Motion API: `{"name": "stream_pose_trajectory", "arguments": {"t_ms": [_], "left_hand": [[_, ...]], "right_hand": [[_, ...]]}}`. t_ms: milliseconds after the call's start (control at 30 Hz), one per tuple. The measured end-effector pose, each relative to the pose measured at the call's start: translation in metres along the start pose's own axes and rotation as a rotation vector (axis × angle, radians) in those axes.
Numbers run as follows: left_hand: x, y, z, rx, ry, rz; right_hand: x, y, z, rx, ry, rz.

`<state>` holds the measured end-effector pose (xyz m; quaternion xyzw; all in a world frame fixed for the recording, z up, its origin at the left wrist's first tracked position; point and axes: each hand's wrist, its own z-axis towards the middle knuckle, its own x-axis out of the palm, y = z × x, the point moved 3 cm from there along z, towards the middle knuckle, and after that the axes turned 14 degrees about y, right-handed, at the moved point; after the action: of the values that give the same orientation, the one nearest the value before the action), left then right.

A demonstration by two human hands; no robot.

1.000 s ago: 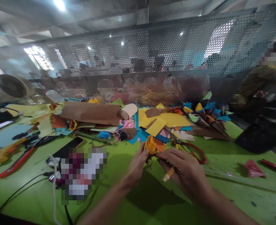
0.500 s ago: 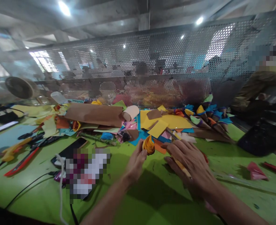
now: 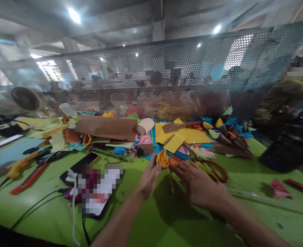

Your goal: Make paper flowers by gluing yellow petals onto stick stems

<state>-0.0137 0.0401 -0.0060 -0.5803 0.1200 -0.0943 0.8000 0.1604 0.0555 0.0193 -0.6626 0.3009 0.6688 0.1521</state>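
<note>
My left hand (image 3: 151, 176) is closed around a rolled yellow paper flower (image 3: 163, 159), its spiral of petals facing up. Close to its right side is my right hand (image 3: 192, 176), back upward, fingers bent toward the flower. From these fingertips a thin, pencil-like wooden stick (image 3: 171, 182) points down over the green table; the fingers hide its upper end. Red-handled scissors (image 3: 219, 171) lie just beyond the right hand, blades toward the paper pile. A small yellow paper sheet (image 3: 174, 142) rests behind the flower.
On the green tabletop (image 3: 130, 223), a brown paper sheet (image 3: 107, 127) and a paper roll (image 3: 144, 126) lie at the back. Finished-looking paper cones (image 3: 222, 130) are heaped at back right. To the left are a phone (image 3: 83, 164), a red cutter (image 3: 29, 178) and a yellow glue gun (image 3: 21, 166).
My right hand has moved left, up to the flower. The wooden stick has swung from slanting across that hand to pointing down beside the flower. The scissors' red handles are now uncovered.
</note>
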Motion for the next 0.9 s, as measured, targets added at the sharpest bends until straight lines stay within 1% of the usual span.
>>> {"name": "stream_pose_trajectory", "arguments": {"t_ms": [67,100,200,267,333,400,467,500,567,700,833,900], "left_hand": [[-0.001,0.002,0.0,-0.006,-0.011,0.0],[-0.001,0.004,0.001,-0.01,-0.022,0.001],[-0.003,0.009,0.001,-0.016,-0.062,-0.008],[-0.004,0.013,0.001,-0.019,-0.069,-0.032],[-0.003,0.013,0.002,-0.02,-0.058,-0.062],[-0.002,0.012,0.002,-0.019,-0.045,-0.079],[-0.001,0.008,0.002,-0.02,-0.037,-0.07],[0.0,0.007,0.002,-0.019,-0.039,-0.059],[0.0,0.004,0.001,-0.014,-0.035,-0.039],[0.001,0.002,0.0,-0.011,-0.027,-0.037],[0.0,0.002,-0.001,-0.038,-0.028,-0.057],[0.0,0.002,-0.001,-0.048,-0.019,-0.073]], "right_hand": [[-0.013,-0.004,-0.009,0.036,0.011,0.011],[-0.02,-0.008,-0.014,0.079,0.003,0.018],[-0.04,-0.021,-0.04,0.282,-0.086,0.041],[-0.044,-0.025,-0.061,0.406,-0.12,0.027],[-0.041,-0.024,-0.079,0.537,-0.097,-0.008],[-0.032,-0.021,-0.092,0.684,-0.04,-0.036],[-0.022,-0.017,-0.099,0.807,0.011,-0.03],[-0.016,-0.016,-0.101,0.845,0.026,-0.009],[-0.007,-0.016,-0.101,0.889,0.04,0.051],[0.007,-0.022,-0.103,0.91,0.02,0.161],[0.02,-0.029,-0.109,0.856,0.007,0.284],[0.024,-0.033,-0.112,0.844,-0.065,0.31]]}}
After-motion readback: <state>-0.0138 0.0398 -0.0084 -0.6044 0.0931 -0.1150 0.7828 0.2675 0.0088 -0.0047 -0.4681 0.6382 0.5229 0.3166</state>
